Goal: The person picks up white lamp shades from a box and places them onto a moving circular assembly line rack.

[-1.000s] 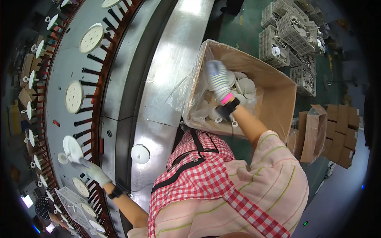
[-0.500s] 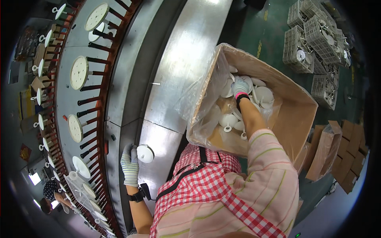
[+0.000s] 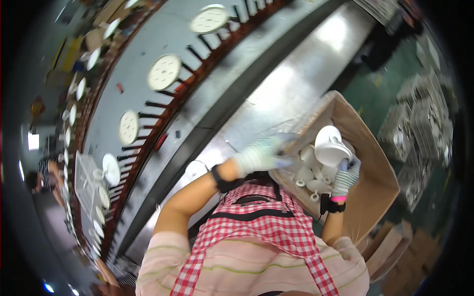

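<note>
My right hand (image 3: 346,178), in a striped glove, grips white round discs (image 3: 330,140) just above the open cardboard box (image 3: 368,209); they look like two overlapping pieces, and the grip point is partly hidden. Below them in the plastic-lined box lie several white discs (image 3: 307,176) with short stems and small rings. My left hand (image 3: 260,155), also gloved and slightly blurred, reaches to the box's left edge with fingers apart and nothing visible in them. Behind my left forearm, another white disc (image 3: 196,170) rests on the metal bench (image 3: 276,84).
Left of the bench runs a curved rack (image 3: 173,106) of dark upright pegs, with perforated white discs (image 3: 164,72) mounted on some. Stacked grey crates (image 3: 429,123) stand at the right, and flattened cartons (image 3: 410,256) at the lower right. Another person (image 3: 47,172) is at the far left.
My right hand has lifted out of the pile with white discs. My left hand has left the disc on the bench and moved right to the box. The whole view has turned.
</note>
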Available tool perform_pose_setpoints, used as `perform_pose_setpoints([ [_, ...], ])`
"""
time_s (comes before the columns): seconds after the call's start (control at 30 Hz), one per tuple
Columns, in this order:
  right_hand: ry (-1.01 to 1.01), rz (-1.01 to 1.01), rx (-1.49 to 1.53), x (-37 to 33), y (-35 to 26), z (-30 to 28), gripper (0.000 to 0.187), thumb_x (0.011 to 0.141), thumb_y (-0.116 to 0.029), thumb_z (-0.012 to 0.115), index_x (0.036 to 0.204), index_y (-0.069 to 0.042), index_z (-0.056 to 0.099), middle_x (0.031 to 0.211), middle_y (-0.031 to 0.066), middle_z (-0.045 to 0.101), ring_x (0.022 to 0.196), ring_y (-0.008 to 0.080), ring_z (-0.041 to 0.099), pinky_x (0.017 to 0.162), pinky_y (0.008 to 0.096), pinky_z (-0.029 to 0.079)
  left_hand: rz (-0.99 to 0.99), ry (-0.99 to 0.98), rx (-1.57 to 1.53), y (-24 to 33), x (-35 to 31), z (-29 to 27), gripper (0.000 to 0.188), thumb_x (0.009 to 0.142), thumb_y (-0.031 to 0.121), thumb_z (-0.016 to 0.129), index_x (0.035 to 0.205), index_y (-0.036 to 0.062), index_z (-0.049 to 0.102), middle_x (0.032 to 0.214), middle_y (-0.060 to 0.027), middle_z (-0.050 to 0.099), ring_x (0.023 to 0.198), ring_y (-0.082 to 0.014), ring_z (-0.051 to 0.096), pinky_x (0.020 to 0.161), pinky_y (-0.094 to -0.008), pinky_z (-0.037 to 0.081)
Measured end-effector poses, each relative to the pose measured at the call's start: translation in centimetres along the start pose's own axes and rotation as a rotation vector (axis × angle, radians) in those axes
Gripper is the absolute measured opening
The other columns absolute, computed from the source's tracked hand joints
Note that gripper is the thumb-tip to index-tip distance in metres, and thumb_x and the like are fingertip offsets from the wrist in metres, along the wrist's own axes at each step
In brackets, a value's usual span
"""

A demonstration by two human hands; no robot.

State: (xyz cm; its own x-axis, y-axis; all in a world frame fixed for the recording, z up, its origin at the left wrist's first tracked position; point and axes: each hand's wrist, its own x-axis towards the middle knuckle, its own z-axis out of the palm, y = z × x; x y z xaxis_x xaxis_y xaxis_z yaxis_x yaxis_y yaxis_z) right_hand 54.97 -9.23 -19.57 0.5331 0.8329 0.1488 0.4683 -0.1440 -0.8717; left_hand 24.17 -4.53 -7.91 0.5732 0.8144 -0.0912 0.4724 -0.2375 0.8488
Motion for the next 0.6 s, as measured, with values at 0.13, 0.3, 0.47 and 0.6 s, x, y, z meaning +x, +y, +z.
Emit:
perform_pose_setpoints([
  [0.13,-0.078,0.084,-0.037,2.0,0.0,2.6,0.015,0.079,-0.012,0.056,0.088,0.000,0.056,0.070,0.0046,0.053,0.061,0.0139,0.050,0.056,0.0296,0.043,-0.134,-0.136,-0.315,0.4,5.0,3.9,0.068,0.076,0.033,0.065,0.128,-0.0012,0.037,0.120,-0.0245,0.050,0.114,-0.0328,0.047,0.096,-0.0362,0.038],
  [0.3,-0.089,1.026,0.438,1.8,9.9,1.1,0.011,0.079,-0.015,0.049,0.069,-0.014,0.046,0.053,-0.0012,0.037,0.045,0.0113,0.038,0.042,0.0258,0.035,-0.159,-0.346,-0.174,-1.0,6.7,6.8,0.067,0.077,0.036,0.064,0.128,0.0011,0.037,0.124,-0.0234,0.048,0.117,-0.0336,0.045,0.097,-0.0371,0.036],
  [0.47,-0.117,1.168,0.871,0.5,11.6,0.0,0.006,0.081,-0.020,0.052,0.078,-0.016,0.051,0.067,-0.0008,0.046,0.054,0.0109,0.041,0.043,0.0228,0.031,-0.162,-0.234,-0.418,-1.5,4.5,5.6,0.065,0.080,0.034,0.061,0.130,0.0014,0.036,0.128,-0.0214,0.045,0.121,-0.0312,0.042,0.100,-0.0366,0.033],
  [0.6,-0.644,1.114,1.190,3.2,4.8,1.7,0.018,0.092,-0.025,0.039,0.086,-0.013,0.051,0.058,-0.0017,0.039,0.040,0.0073,0.031,0.040,0.0222,0.027,-0.322,0.026,-0.507,0.9,5.0,2.0,0.068,0.076,0.032,0.063,0.131,-0.0001,0.037,0.126,-0.0192,0.046,0.114,-0.0256,0.047,0.095,-0.0326,0.038],
])
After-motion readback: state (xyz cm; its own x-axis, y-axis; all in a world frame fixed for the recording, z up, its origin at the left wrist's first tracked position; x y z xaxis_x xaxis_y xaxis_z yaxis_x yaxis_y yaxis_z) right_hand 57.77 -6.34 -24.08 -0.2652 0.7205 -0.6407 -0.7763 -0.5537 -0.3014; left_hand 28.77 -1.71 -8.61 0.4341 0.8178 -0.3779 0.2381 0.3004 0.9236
